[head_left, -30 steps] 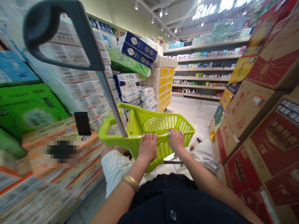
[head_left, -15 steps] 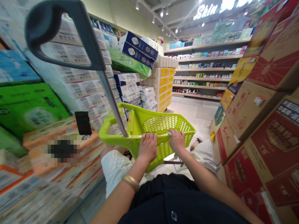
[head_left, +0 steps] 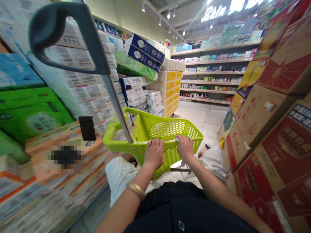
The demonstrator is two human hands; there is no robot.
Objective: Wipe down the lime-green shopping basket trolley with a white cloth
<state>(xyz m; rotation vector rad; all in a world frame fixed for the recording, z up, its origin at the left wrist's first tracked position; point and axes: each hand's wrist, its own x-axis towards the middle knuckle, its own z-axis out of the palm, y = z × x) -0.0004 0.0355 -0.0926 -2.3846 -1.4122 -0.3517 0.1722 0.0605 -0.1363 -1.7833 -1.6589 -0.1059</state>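
A lime-green shopping basket (head_left: pixel 167 129) on wheels stands in front of me in a shop aisle, nothing showing inside it. My left hand (head_left: pixel 154 153) is closed over the basket's near rim. My right hand (head_left: pixel 184 148) grips the same rim a little further right, with a bit of something white under the fingers. The basket's grey pull handle (head_left: pixel 70 38) rises on a metal rod up to the upper left, close to the camera. I wear a gold bangle (head_left: pixel 136 191) on my left wrist.
Stacks of tissue and paper packs (head_left: pixel 80 94) line the left side. Red and brown cardboard boxes (head_left: pixel 272 129) are piled on the right. Shelves of small goods (head_left: pixel 211 77) stand at the far end, beyond pale floor tiles (head_left: pixel 206 119).
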